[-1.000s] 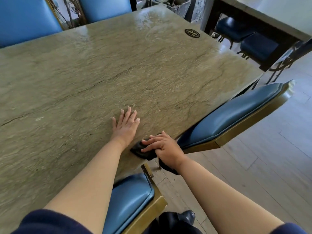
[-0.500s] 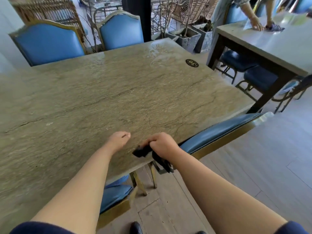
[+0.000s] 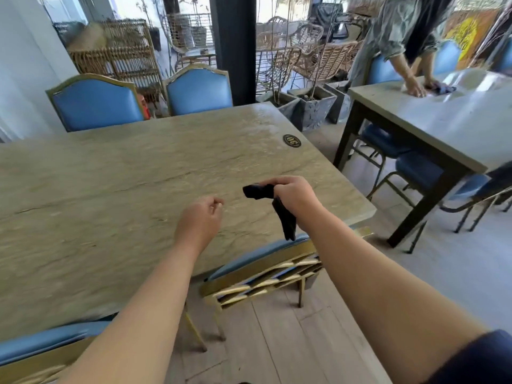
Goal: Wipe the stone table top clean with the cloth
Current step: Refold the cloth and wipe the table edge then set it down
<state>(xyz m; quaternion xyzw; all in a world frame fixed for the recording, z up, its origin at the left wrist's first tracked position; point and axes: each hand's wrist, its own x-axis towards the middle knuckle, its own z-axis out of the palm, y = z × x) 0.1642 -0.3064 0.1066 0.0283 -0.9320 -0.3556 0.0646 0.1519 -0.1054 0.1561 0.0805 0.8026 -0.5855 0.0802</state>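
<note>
1. Right hand [image 3: 293,199] raised above the near right part of the stone surface [image 3: 124,176], fingers [image 3: 279,182] curled tight round a dark cloth [image 3: 279,209].
2. One end of the cloth sticking out leftward past the fingers, the other end hanging down below the fist, dangling in front of the near edge of the surface; not lying flat on the stone.
3. Left hand [image 3: 201,220] just left of the cloth and apart from it, fingers loosely curled, holding nothing.
4. Round dark number plaque [image 3: 291,140] set in the far right corner of the surface.
5. Blue padded chairs around: two at the far side [image 3: 198,91], one tucked under the near edge below the cloth [image 3: 257,256].
6. Second table [image 3: 457,126] at right, another person [image 3: 401,37] leaning over it with hands and a rag on its top.
</note>
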